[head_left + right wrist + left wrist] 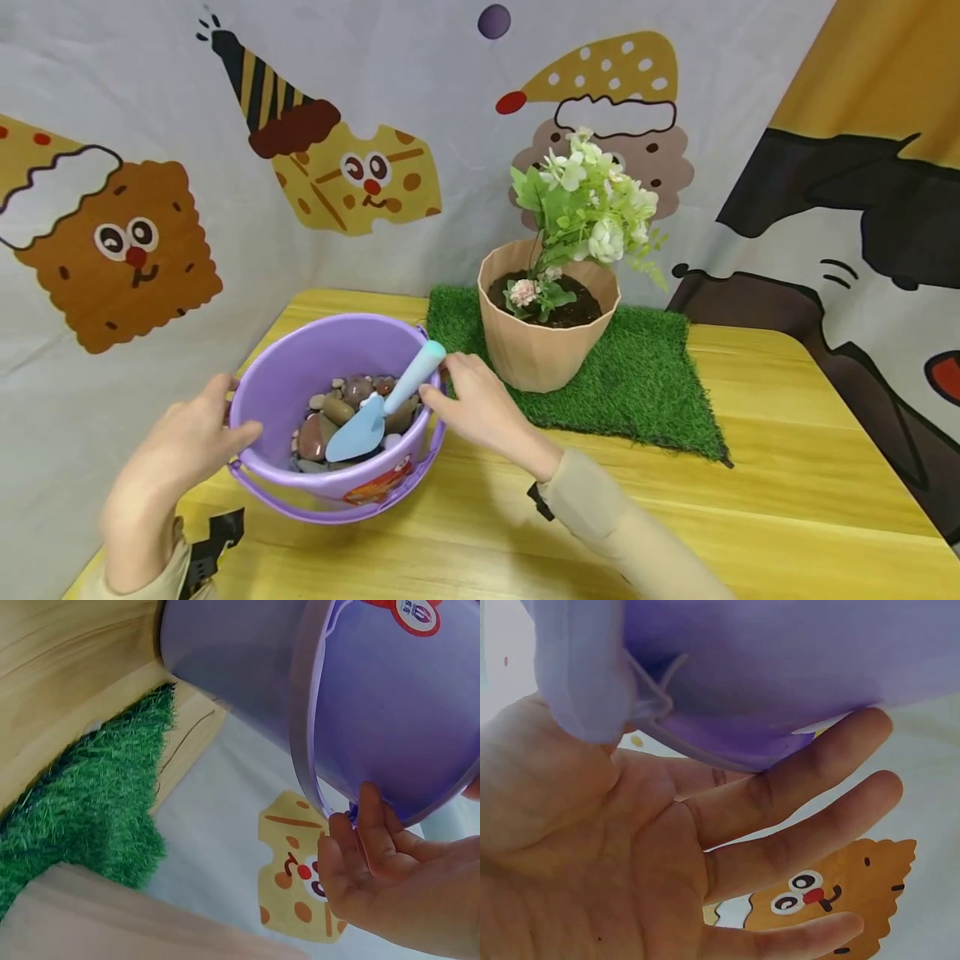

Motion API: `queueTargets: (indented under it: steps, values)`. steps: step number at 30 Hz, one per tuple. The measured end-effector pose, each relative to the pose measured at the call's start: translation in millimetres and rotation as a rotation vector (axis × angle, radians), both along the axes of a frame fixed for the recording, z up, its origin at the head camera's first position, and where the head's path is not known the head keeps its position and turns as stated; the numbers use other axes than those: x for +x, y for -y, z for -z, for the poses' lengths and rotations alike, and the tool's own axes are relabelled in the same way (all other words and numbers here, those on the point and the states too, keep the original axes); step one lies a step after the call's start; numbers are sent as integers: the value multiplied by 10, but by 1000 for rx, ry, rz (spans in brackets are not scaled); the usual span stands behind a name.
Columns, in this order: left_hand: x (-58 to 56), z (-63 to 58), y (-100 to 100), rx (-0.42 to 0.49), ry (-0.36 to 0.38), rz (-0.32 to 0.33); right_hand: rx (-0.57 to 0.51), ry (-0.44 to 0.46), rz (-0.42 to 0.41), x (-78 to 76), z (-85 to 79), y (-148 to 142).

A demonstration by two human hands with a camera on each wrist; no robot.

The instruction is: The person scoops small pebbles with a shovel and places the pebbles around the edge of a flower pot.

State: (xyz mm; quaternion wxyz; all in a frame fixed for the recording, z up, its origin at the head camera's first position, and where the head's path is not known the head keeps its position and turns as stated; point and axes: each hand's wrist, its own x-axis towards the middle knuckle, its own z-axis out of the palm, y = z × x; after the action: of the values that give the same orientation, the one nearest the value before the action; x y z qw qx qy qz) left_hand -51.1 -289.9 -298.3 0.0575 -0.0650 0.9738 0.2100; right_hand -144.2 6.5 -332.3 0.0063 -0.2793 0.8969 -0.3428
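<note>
A purple bucket point(292, 367) stands on the wooden table, its handle lowered toward the near side. My left hand point(180, 442) grips the bucket's left rim, thumb inside and fingers along the outer wall. On the opposite side my right hand point(487, 408) holds the rim, with its thumb over the edge. The right wrist view shows the right fingers point(371, 832) bent against the outside of the bucket. Inside lie smooth stones point(311, 437) of several colours. A light blue toy trowel point(360, 429) rests on them, its handle leaning on the right rim near my right hand.
Right of the bucket, a peach flowerpot point(525, 354) with soil, white flowers point(607, 237) and a small pink flower point(523, 292) stands on a green artificial-grass mat point(637, 392). A cartoon-printed cloth point(465, 217) hangs behind the wooden table point(787, 417).
</note>
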Motion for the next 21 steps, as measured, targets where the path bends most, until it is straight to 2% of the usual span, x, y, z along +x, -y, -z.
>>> queueTargets:
  steps: [7,15,21]
  values:
    - [-8,8,-102,20,12,31,-3,-20,30,50,-4,-136]
    - [-3,-2,-244,27,-27,47,-5,-27,72,97,11,-267]
    - [-33,-23,-362,57,-20,64,1,-18,103,141,20,-379]
